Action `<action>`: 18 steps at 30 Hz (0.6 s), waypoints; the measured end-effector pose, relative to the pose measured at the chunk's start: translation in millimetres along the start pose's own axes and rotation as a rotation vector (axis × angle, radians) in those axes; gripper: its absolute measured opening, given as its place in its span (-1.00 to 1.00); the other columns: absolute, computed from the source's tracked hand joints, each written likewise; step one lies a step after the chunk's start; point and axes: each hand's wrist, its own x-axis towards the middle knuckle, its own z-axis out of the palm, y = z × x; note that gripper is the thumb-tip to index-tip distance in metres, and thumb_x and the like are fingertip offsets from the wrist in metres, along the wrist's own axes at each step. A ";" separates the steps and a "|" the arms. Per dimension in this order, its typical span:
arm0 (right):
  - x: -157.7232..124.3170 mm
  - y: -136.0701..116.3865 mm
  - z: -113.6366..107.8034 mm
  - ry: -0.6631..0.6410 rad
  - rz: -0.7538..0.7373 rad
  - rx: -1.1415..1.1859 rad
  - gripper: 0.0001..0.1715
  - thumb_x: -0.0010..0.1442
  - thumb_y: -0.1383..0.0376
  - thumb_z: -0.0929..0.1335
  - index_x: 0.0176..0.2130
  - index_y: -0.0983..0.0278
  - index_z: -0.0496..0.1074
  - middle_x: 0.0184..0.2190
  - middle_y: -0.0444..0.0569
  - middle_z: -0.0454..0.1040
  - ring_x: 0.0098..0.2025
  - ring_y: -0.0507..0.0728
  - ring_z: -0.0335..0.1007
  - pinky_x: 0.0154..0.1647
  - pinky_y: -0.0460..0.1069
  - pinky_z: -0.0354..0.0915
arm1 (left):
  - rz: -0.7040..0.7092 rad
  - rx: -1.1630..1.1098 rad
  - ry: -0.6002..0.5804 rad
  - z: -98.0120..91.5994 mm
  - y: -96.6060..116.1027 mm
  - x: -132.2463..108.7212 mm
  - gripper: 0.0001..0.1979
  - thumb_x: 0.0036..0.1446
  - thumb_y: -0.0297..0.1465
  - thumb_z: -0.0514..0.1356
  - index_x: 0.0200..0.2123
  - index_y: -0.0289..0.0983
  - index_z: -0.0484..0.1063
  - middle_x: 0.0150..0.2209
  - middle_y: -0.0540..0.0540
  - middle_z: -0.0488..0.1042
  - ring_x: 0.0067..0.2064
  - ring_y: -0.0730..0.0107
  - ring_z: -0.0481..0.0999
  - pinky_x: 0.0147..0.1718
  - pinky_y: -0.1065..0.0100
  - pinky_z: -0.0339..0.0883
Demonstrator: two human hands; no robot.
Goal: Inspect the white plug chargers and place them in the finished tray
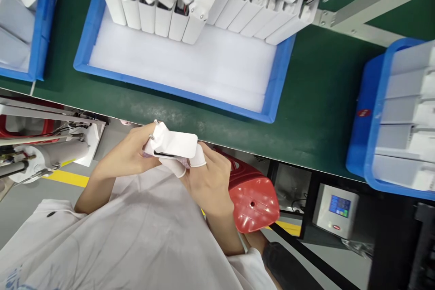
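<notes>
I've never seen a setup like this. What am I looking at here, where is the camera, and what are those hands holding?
There is no machine at work here: the camera sits on a person's head and looks down at their own two bare hands. The left hand and the right hand, which wears white finger covers, together hold one white charger with two metal pins. Beyond them runs a green belt. On it stands a blue tray lined with white foam, with a row of the same chargers standing at its far side. More blue trays show at the left and right edges. A red stool stands below.
</notes>
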 end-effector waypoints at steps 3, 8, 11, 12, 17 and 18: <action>-0.2 0.7 -0.5 -0.028 0.007 0.023 -0.71 0.35 0.23 0.33 -0.40 0.21 0.24 -0.63 -0.17 0.21 -0.58 0.06 0.02 -0.57 -0.02 -0.08 | 0.038 -0.044 -0.016 0.3 -0.9 -0.8 -0.78 0.08 -0.48 0.26 -0.38 -0.22 0.21 -0.40 0.01 0.33 -0.29 0.30 0.44 -0.37 0.33 0.31; -2.5 -4.2 -5.3 -0.005 0.134 0.147 -0.86 0.33 0.22 0.36 -0.24 0.25 0.36 -0.57 -0.19 0.32 -0.59 0.01 0.09 -0.54 -0.07 0.02 | 0.127 -0.093 -0.004 3.0 1.6 0.8 -0.90 0.14 -0.43 0.26 -0.28 -0.22 0.38 -0.24 -0.07 0.45 -0.22 0.28 0.48 -0.28 0.29 0.38; -4.4 -8.0 -10.2 -0.088 0.211 0.192 -0.91 0.32 0.27 0.35 -0.23 0.26 0.38 -0.55 -0.19 0.35 -0.59 -0.01 0.10 -0.54 -0.08 0.02 | 0.110 -0.066 0.000 5.9 3.5 1.0 -0.89 0.14 -0.43 0.26 -0.24 -0.21 0.42 -0.22 -0.07 0.48 -0.22 0.26 0.50 -0.24 0.26 0.40; -5.0 -8.6 -11.5 -0.110 0.223 0.199 -0.92 0.32 0.28 0.34 -0.24 0.25 0.39 -0.56 -0.19 0.34 -0.59 -0.01 0.11 -0.54 -0.08 0.02 | 0.107 -0.062 0.003 6.6 3.8 0.8 -0.88 0.14 -0.42 0.26 -0.21 -0.21 0.43 -0.22 -0.07 0.49 -0.21 0.25 0.51 -0.24 0.25 0.40; -7.8 -9.2 -12.6 -0.052 0.171 0.206 -0.82 0.26 0.41 0.31 -0.40 0.24 0.32 -0.61 -0.21 0.20 -0.58 -0.01 0.02 -0.56 -0.05 -0.08 | 0.117 -0.048 -0.014 6.5 3.8 -0.9 -0.74 0.16 -0.36 0.26 -0.05 -0.13 0.46 -0.16 -0.13 0.53 -0.08 0.13 0.55 -0.14 0.16 0.45; -8.0 -9.2 -12.2 -0.032 0.150 0.211 -0.77 0.23 0.45 0.31 -0.44 0.23 0.28 -0.61 -0.22 0.16 -0.58 -0.01 -0.01 -0.56 -0.04 -0.10 | 0.118 -0.045 -0.017 6.0 3.6 -1.4 -0.71 0.16 -0.35 0.27 -0.02 -0.11 0.46 -0.14 -0.14 0.54 -0.06 0.10 0.55 -0.11 0.14 0.46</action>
